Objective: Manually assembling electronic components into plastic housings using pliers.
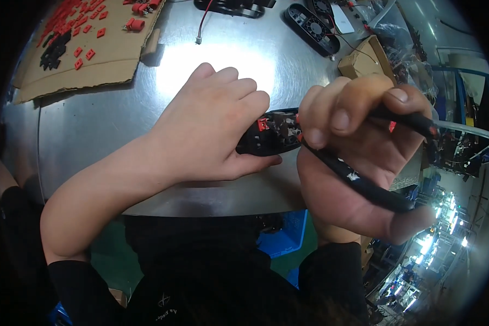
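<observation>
The small black plastic part with red connectors (271,136) lies mid-table under your left hand (212,127), fingers curled holding it down, so keep it steady while your right hand (353,146) grips the thin black tool (358,182) tight.

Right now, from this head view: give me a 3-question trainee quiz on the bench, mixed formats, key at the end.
1. True or false: the left hand rests palm down over one end of the black part with red pieces.
2. What does the right hand grip?
A. a black pliers-like tool
B. a roll of tape
C. a cardboard sheet
3. Fill in: the small red and black pieces at the far left lie on a sheet of ____ on the metal table.

Key:
1. true
2. A
3. cardboard
</observation>
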{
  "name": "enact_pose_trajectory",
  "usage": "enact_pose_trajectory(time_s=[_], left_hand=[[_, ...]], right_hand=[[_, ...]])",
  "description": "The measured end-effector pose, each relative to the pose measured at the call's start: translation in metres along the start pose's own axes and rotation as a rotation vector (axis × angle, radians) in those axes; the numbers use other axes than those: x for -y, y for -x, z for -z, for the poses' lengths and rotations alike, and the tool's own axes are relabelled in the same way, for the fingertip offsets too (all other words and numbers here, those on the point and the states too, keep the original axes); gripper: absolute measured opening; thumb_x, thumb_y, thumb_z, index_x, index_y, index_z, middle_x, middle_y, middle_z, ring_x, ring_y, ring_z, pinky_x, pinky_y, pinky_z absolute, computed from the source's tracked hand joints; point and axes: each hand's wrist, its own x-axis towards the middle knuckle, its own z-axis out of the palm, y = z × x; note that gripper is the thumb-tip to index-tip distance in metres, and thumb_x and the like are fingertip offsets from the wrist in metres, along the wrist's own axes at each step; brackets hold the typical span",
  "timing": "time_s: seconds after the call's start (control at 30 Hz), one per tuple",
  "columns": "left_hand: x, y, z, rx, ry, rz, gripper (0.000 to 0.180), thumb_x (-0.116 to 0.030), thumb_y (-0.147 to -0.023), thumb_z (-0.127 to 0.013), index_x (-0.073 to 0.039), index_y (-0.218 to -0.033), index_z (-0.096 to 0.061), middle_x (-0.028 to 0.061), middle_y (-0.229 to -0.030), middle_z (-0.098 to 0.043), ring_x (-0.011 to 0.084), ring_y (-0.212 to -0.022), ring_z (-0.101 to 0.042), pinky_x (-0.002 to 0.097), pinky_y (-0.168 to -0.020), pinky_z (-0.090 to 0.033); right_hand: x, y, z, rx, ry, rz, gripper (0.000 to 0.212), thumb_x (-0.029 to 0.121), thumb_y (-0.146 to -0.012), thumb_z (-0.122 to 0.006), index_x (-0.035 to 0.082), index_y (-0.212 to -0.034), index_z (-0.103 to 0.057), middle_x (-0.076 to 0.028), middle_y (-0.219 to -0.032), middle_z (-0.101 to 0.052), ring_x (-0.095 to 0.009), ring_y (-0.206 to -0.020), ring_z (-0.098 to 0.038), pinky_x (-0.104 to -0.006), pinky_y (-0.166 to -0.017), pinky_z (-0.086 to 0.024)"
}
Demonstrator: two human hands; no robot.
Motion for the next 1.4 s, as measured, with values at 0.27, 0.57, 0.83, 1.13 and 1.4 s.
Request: enact_pose_trajectory(time_s=[0.27, 0.57, 0.83, 1.13, 1.4], left_hand=[[-0.001, 0.002, -0.002, -0.018, -0.004, 0.013, 0.048, -0.050, -0.079, -0.078, -0.006, -0.089, -0.062, 0.0094, -0.087, -0.061, 0.0278, -0.089, -0.060, 0.0417, -0.083, -0.042], [-0.003, 0.003, -0.004, -0.037, 0.012, 0.033, 0.046, -0.047, -0.079, -0.079, -0.005, -0.090, -0.065, 0.0098, -0.087, -0.064, 0.0281, -0.091, -0.061, 0.0422, -0.084, -0.043], [-0.007, 0.006, -0.010, -0.101, -0.009, 0.110, 0.045, -0.045, -0.077, -0.081, -0.004, -0.091, -0.066, 0.0098, -0.087, -0.064, 0.0281, -0.092, -0.061, 0.0419, -0.086, -0.043], [0.002, 0.007, -0.008, -0.052, 0.023, 0.040, 0.044, -0.042, -0.075, -0.081, -0.006, -0.090, -0.062, 0.0086, -0.091, -0.061, 0.0258, -0.096, -0.058, 0.0408, -0.088, -0.041], [0.009, 0.004, -0.011, 0.016, 0.133, -0.110, 0.043, -0.043, -0.077, -0.079, -0.009, -0.088, -0.055, 0.0075, -0.087, -0.050, 0.0275, -0.087, -0.051, 0.0411, -0.082, -0.037]], right_hand=[[-0.005, 0.001, -0.001, -0.088, -0.023, -0.031, 0.095, 0.089, -0.083, -0.047, 0.007, -0.130, -0.050, -0.012, -0.096, -0.054, -0.020, -0.075, -0.053, -0.0356, -0.069, -0.042], [0.000, 0.004, -0.019, -0.124, 0.077, -0.047, 0.096, 0.089, -0.083, -0.049, 0.004, -0.128, -0.046, -0.016, -0.097, -0.054, -0.023, -0.081, -0.054, -0.0383, -0.074, -0.046], [0.015, -0.010, -0.036, -0.366, -0.001, -0.392, 0.086, 0.082, -0.086, -0.041, 0.003, -0.119, -0.052, -0.014, -0.096, -0.054, -0.028, -0.085, -0.055, -0.0428, -0.082, -0.045], [0.003, -0.002, 0.002, 0.015, -0.122, -0.392, 0.074, 0.088, -0.081, -0.053, 0.014, -0.090, -0.048, -0.003, -0.070, -0.042, -0.015, -0.061, -0.039, -0.0338, -0.061, -0.030], [-0.004, -0.006, 0.021, 0.164, -0.276, -0.358, 0.057, 0.075, -0.091, -0.056, 0.022, -0.073, -0.050, 0.005, -0.055, -0.047, -0.011, -0.042, -0.038, -0.0284, -0.045, -0.030]])
